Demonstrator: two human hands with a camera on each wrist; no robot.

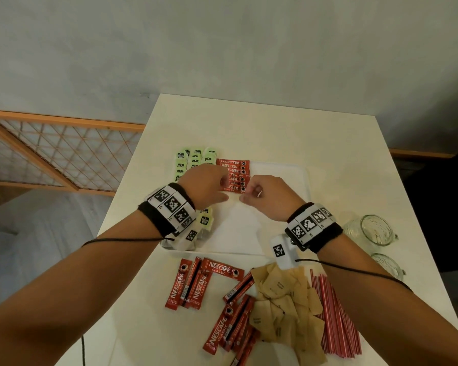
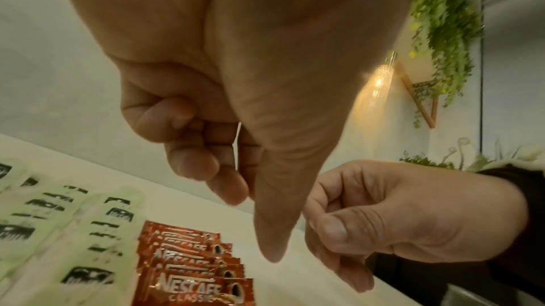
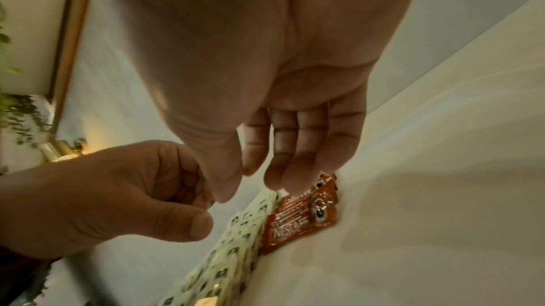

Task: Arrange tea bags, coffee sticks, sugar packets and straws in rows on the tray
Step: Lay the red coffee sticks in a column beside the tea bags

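A white tray [image 1: 283,186] lies mid-table. Green tea bags [image 1: 193,159] fill rows on its left side, and beside them lies a row of red coffee sticks [image 1: 234,167], overlapping. My left hand [image 1: 209,180] hovers over the sticks' left ends with its fingers curled into the palm and holds nothing [image 2: 206,148]. My right hand [image 1: 265,194] is at their right ends with fingers hanging nearly straight [image 3: 280,148], their tips just above the sticks [image 3: 301,215]. Loose coffee sticks [image 1: 204,281], brown sugar packets [image 1: 283,299] and red straws [image 1: 333,318] lie in front of the tray.
Two glass cups [image 1: 373,231] stand at the table's right edge. More tea bags [image 1: 205,220] show under my left wrist. A wooden lattice screen [image 1: 50,151] stands left of the table. The tray's right half is bare.
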